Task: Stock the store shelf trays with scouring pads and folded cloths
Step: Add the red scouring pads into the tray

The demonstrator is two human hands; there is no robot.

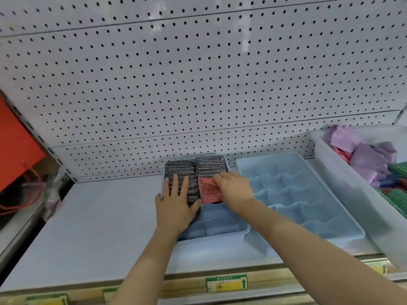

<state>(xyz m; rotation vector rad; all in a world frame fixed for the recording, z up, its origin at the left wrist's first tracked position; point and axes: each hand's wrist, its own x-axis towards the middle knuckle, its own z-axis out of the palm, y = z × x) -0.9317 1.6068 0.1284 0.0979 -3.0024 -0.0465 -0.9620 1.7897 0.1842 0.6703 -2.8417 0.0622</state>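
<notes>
A white perforated back panel (198, 84) rises behind a pale grey shelf board (88, 216). At the far right sits a large translucent plastic bin (343, 183) of loose lilac and pink folded cloths (365, 157), with green packets beside them. Left of it lies a light blue divided tray (308, 194), its compartments bare. Left again is a smaller blue divided tray (220, 234), its far part packed with two rows of dark glittery scouring pads (209, 166) standing on edge, its near compartments unfilled.

The right hand (235, 189) pinches a pink-red glittery scouring pad (208, 190), fingers curled over its far edge, at the near end of the right row. The pad's long axis runs left to right, matching the row, so it likely needs pressing away against the stack. The left hand (176, 201) lies flat, fingers straight, on the left row, steadying it. The centre divider runs between the hands.
</notes>
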